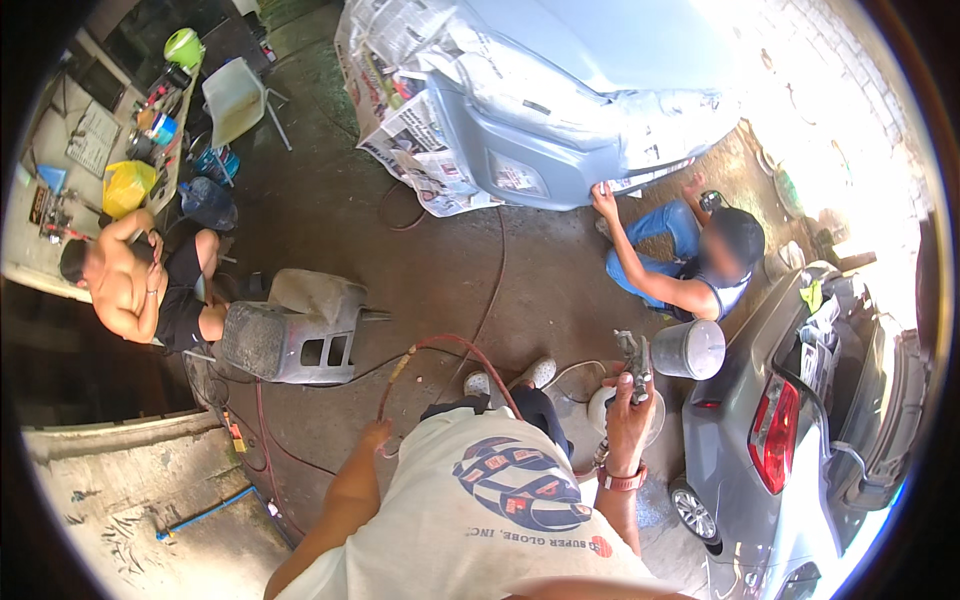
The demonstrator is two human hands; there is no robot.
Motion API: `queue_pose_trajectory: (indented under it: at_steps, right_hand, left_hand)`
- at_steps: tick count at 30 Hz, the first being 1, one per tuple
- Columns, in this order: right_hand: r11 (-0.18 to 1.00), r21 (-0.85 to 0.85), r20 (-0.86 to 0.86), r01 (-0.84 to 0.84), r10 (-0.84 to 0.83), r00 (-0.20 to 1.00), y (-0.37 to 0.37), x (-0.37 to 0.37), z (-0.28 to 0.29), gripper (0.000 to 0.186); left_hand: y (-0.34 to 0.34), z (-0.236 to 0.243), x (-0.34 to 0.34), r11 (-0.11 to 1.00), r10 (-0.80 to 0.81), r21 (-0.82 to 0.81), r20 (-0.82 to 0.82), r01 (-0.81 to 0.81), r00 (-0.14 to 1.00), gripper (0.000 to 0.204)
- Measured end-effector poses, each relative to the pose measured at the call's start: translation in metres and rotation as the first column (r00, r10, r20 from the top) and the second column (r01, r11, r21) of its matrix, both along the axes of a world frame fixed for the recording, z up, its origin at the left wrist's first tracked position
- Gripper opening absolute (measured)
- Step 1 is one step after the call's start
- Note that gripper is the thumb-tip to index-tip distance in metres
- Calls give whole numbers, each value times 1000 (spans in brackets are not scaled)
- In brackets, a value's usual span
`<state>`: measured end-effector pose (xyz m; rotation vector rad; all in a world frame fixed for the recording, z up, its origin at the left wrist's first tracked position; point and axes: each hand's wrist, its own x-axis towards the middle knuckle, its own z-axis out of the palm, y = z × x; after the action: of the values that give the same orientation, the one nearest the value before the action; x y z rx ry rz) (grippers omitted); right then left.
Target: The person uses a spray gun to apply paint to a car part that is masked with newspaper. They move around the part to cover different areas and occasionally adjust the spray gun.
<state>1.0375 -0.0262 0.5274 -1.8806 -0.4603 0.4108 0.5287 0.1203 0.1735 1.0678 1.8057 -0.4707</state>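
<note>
My right hand (628,422) is wrapped round the handle of a spray gun (632,358), held up on my right side. A grey paint cup (690,350) is fixed to the gun and juts out to the right. Behind this hand is a round white container (652,418), partly hidden. At my left side, my left hand (377,438) is closed on a red air hose (396,372), which arches up and back toward my waist. Ahead stands a grey-blue car body (545,130), its upper parts masked with newspaper (415,140).
A person (700,255) crouches by the masked car; another (130,280) sits at left. A loose bumper-like grey panel (290,330) lies left of my feet. Hoses (492,290) cross the floor. A grey car (735,450) stands close on my right, a white chair (235,102) far left.
</note>
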Motion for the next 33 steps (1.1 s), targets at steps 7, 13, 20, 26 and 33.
queue_pose_trajectory:
  at_steps: [7,13,20,26,33]
  right_hand:
    - [993,76,-114,86,-77,990,-14,21,-21,39]
    - [995,70,-100,67,-59,993,-12,37,-11,39]
    - [996,89,-29,25,-22,999,-7,35,11,45]
    - [1000,-8,-1,-8,8,1000,-8,29,29,60]
    - [998,-57,11,-27,27,1000,-14,18,32,66]
  left_hand:
    - [35,49,24,979,-192,59,-38,194,981,66]
    - [38,33,50,966,-212,141,-54,218,976,66]
    - [6,38,62,989,-142,-21,91,145,986,69]
    - [1,52,67,938,-327,-69,139,339,935,73]
    - [19,13,36,939,-268,-154,229,307,936,79]
